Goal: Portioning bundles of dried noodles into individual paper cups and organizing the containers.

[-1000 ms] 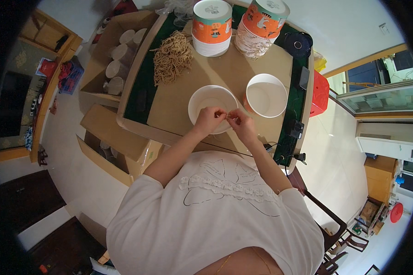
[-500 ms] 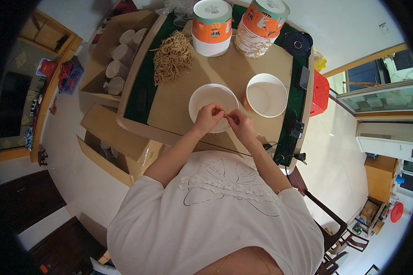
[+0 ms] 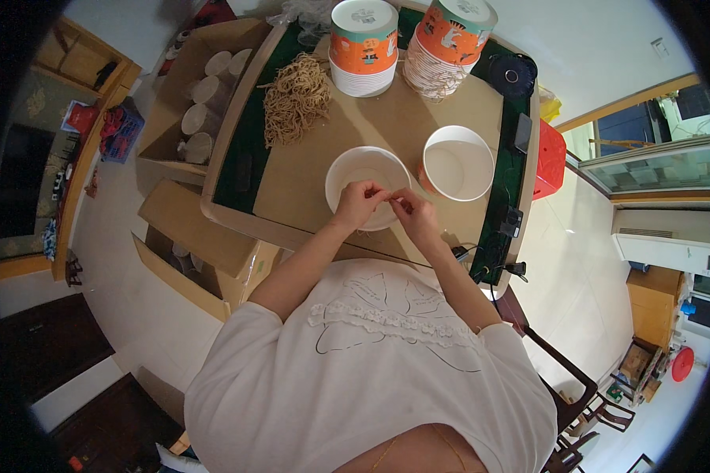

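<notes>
My left hand [image 3: 359, 206] and my right hand [image 3: 415, 216] meet fingertip to fingertip over the near part of a white paper bucket [image 3: 345, 173]. Both are closed in a pinch, and whatever lies between the fingers is too small to make out. The bucket's mouth faces up, and its near side is partly hidden behind my hands. To its right stands another open paper bucket [image 3: 459, 164], white inside with a little orange on its outer wall. A tangled heap of tan cord [image 3: 296, 102] lies farther off to the left.
Two upside-down stacks of orange-and-green paper buckets, a left one [image 3: 364, 54] and a cord-draped right one [image 3: 450, 47], stand at the table's far side. A phone [image 3: 522, 134] and a dark round case [image 3: 513, 76] lie right. Cardboard boxes [image 3: 166, 126] of buckets sit left.
My hands stay pinched together in nearly the same place, with only slight finger movement. The bucket beneath them has shifted very slightly toward me.
</notes>
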Demonstrator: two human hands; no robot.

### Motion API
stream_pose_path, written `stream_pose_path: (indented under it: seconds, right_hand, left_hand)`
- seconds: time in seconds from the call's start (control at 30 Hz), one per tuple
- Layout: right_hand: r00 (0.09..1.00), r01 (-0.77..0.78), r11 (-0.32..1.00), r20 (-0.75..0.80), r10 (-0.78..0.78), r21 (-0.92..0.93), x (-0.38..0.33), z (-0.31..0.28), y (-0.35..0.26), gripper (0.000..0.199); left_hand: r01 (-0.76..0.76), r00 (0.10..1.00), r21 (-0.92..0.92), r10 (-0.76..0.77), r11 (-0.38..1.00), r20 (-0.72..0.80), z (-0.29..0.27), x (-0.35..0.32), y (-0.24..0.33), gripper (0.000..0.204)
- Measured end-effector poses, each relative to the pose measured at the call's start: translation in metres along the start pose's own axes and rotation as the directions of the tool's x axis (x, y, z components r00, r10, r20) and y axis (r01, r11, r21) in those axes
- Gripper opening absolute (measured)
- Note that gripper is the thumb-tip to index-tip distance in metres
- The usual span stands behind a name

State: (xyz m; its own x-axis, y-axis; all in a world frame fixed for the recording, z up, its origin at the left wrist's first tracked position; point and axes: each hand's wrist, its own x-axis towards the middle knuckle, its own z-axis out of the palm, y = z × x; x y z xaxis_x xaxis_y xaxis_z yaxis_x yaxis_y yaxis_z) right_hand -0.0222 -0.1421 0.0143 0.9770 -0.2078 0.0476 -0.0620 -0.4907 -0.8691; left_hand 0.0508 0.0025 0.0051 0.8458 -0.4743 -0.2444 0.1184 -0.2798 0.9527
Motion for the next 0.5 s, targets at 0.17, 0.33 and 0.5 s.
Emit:
stream_pose_path:
  seconds: [0.17, 0.33, 0.5]
  right_hand:
    - [1.000, -0.025, 0.998, 0.013, 0.026, -0.057, 0.0001, -0.0009, 0.0002, 0.010]
    - [1.000, -0.005, 0.997, -0.009, 0.004, -0.072, 0.0001, -0.0005, 0.0000, 0.010]
    - [0.999, 0.011, 0.996, -0.036, -0.014, -0.085, 0.0005, 0.0008, 0.0019, 0.010]
  left_hand:
    - [0.005, 1.000, 0.044, -0.004, 0.999, -0.016, 0.0009, 0.0009, -0.0010, 0.013]
    - [-0.022, 0.999, 0.077, 0.024, 0.997, -0.032, 0.0009, 0.0027, -0.0047, 0.013]
    - [-0.010, 1.000, 0.099, 0.012, 0.995, -0.020, 0.0002, 0.0035, -0.0048, 0.012]
